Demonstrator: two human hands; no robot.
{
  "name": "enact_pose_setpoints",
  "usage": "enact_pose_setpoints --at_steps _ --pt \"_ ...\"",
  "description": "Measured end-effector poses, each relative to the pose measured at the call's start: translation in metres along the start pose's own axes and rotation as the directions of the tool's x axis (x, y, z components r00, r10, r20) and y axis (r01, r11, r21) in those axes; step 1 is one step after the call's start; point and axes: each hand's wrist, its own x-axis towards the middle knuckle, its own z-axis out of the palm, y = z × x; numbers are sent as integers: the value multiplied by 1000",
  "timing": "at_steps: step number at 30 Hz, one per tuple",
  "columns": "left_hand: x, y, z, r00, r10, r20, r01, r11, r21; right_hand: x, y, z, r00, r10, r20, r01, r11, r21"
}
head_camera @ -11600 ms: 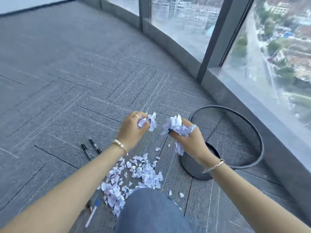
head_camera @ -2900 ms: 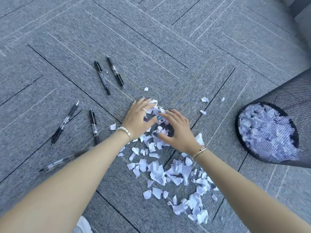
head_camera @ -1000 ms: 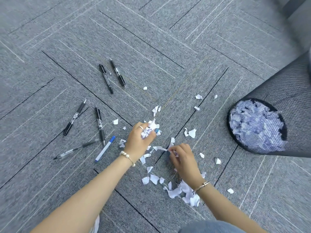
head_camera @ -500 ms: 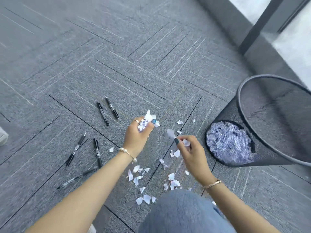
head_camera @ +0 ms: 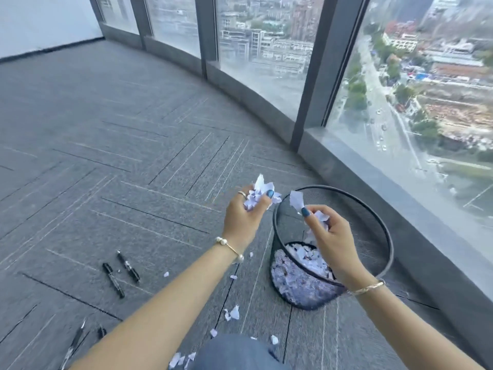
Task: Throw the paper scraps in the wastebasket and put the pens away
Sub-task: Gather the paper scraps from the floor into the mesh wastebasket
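Observation:
My left hand [head_camera: 241, 217] grips a bunch of white paper scraps [head_camera: 260, 194], held up just left of the black mesh wastebasket [head_camera: 373, 225]. My right hand [head_camera: 329, 236] is over the basket's mouth with a few scraps [head_camera: 296, 200] pinched in its fingers. The basket's bottom is covered with scraps [head_camera: 306, 259]. Loose scraps [head_camera: 232, 313] lie on the grey carpet by my knee. Two black pens [head_camera: 121, 273] lie side by side on the left, and two more pens [head_camera: 77, 340] show at the lower left, partly hidden by my left arm.
My denim-clad knee [head_camera: 234, 353] fills the bottom centre. A curved window wall with a low grey sill [head_camera: 346, 166] runs right behind the basket. Grey carpet tiles [head_camera: 106, 129] stretch away to the left and far side.
Both hands have risen from the floor with scraps and moved right; my right hand is now over the basket's mouth. My view has tilted up toward the windows.

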Motion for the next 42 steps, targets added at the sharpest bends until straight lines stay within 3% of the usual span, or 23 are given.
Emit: enact_pose_setpoints --at_steps 7,13,19,31,36,42 --pt "13 -16 96 990 -65 127 67 998 -15 16 44 -68 986 106 -130 -113 992 -47" --pt "16 -43 126 973 -85 214 63 992 106 18 83 -81 970 220 -100 -224 974 -31" --pt "16 -54 124 952 -94 292 101 995 -11 17 92 -78 981 141 -135 -145 989 -23" --pt "13 -60 123 953 -42 300 -5 988 154 14 97 -75 988 57 -146 -88 972 -218" --pt "10 -57 122 942 -67 328 32 993 110 13 97 -74 979 97 -181 -126 979 -157" --pt "12 -58 123 929 -81 362 47 994 100 12 95 -75 979 14 -202 -52 982 -182"
